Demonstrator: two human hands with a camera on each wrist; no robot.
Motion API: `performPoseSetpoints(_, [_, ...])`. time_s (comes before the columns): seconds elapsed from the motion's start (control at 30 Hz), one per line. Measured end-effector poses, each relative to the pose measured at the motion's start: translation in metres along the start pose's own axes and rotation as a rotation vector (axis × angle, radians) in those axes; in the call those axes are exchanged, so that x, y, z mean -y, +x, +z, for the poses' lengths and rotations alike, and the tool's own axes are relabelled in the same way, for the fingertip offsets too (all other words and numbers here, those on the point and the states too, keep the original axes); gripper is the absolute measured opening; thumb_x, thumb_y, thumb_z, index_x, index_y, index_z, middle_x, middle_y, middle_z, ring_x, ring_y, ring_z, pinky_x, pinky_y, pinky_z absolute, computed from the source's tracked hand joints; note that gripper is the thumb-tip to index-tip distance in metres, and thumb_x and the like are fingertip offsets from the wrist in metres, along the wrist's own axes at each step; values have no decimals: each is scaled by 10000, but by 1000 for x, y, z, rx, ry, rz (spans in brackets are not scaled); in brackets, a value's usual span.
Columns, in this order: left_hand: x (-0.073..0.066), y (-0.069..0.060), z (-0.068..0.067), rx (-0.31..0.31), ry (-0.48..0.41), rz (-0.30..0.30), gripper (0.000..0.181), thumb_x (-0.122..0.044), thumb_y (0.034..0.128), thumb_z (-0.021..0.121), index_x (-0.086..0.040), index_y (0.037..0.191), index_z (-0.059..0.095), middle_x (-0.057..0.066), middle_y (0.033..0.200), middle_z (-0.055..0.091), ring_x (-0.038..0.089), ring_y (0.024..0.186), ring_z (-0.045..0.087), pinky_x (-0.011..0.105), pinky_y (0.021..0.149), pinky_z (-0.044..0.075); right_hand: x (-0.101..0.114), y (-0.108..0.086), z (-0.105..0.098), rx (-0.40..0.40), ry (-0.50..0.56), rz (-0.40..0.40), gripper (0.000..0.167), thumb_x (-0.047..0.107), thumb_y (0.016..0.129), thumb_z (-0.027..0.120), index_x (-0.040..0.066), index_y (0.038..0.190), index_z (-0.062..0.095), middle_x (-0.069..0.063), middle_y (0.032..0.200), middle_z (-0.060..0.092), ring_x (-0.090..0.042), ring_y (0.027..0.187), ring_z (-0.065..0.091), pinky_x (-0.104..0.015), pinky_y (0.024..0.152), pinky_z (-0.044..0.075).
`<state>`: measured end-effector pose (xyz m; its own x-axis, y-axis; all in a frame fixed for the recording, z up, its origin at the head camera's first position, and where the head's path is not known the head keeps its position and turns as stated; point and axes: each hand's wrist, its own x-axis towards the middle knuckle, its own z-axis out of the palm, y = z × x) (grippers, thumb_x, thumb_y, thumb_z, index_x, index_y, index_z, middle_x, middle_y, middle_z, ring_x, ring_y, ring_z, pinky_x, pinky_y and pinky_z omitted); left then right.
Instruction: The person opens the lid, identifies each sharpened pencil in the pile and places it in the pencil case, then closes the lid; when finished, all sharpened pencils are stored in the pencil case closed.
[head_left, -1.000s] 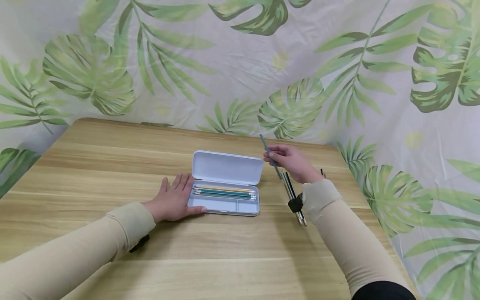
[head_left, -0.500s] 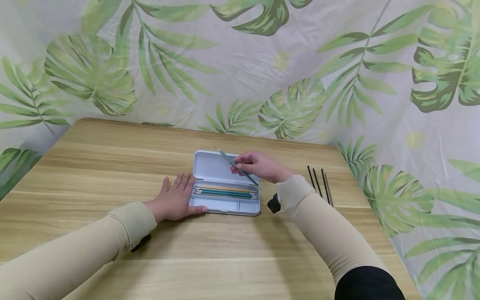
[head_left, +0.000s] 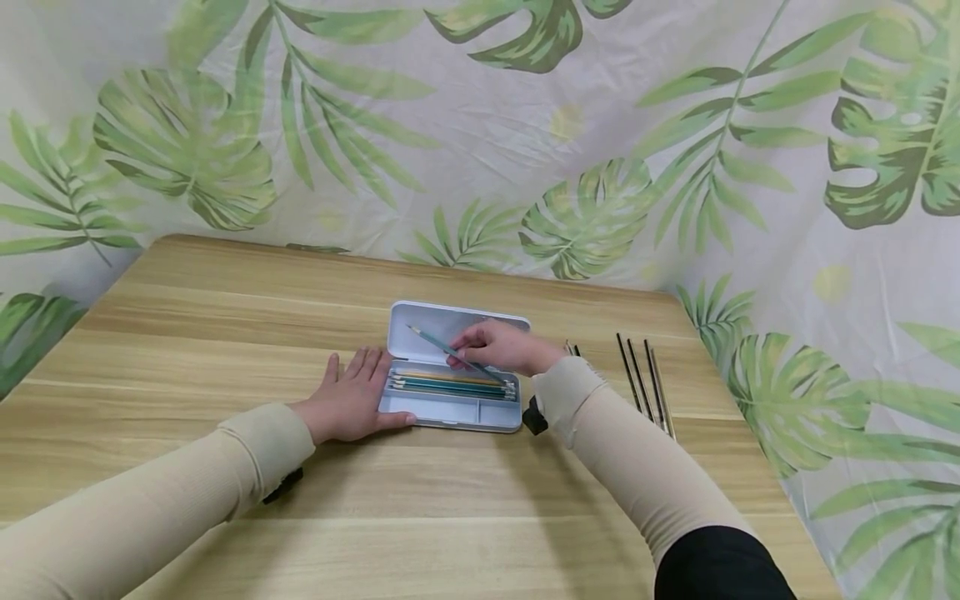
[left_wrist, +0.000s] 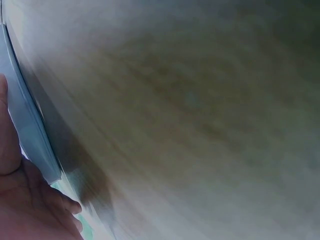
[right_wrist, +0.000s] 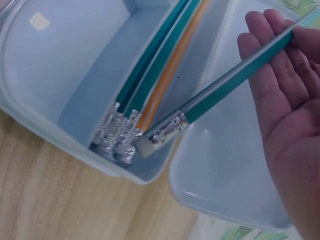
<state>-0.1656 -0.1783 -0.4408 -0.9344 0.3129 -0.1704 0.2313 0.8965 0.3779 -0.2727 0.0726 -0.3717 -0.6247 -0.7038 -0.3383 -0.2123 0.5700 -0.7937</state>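
A pale blue pencil case [head_left: 427, 408] lies with its lid raised. In its back compartment are several green pencils and an orange one [right_wrist: 172, 62]. My left hand [head_left: 352, 400] rests flat on the table against the case's left end, its thumb over the front left corner; the left wrist view shows part of that palm beside the case's wall [left_wrist: 31, 127]. Above the case my right hand [head_left: 498, 346] pinches a green pencil [right_wrist: 220, 95] between thumb and fingers. That pencil tilts, its point up to the left and its eraser end low over the compartment's right end.
Several dark and metallic-looking pencils [head_left: 634, 375] lie on the wooden table [head_left: 420, 517] to the right, partly behind the right forearm. Tips of others [head_left: 573, 348] show near the right cuff. A leaf-patterned cloth [head_left: 480, 125] hangs behind the table.
My right hand has carried the green pencil left from beside the loose pencils to over the case, and lowered it. The left hand has stayed in place.
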Motion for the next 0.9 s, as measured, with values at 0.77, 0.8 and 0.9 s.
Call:
performPoseSetpoints(0.77, [2,3,3,-1,6,-8,1214,-792,897,547,117,1592,141,367,1637,137,529,1523,64,734,1144,-52,-19,7,13,-23,-21,-12,239,33,1033,608,-74,1230,690,-127,1119,752,-180,1026,710,-273,901,552])
performPoseSetpoints(0.8, [0,2,2,2,3,-9,1207,-782,901,554,118,1592,144,369,1636,137,530,1522,65,733,1145,-50,-21,3,11,-40,24,-4,245,25,1037,597,-89,1239,676,-148,1128,747,-208,1039,715,-293,907,558])
performPoseSetpoints(0.9, [-4,-1,-3,2,5,-8,1177,-742,917,580,129,1585,154,378,1628,150,539,1517,78,741,1143,-30,-28,-11,2,-87,107,-8,264,23,1042,583,-111,1259,653,-185,1156,733,-252,1070,715,-344,938,558])
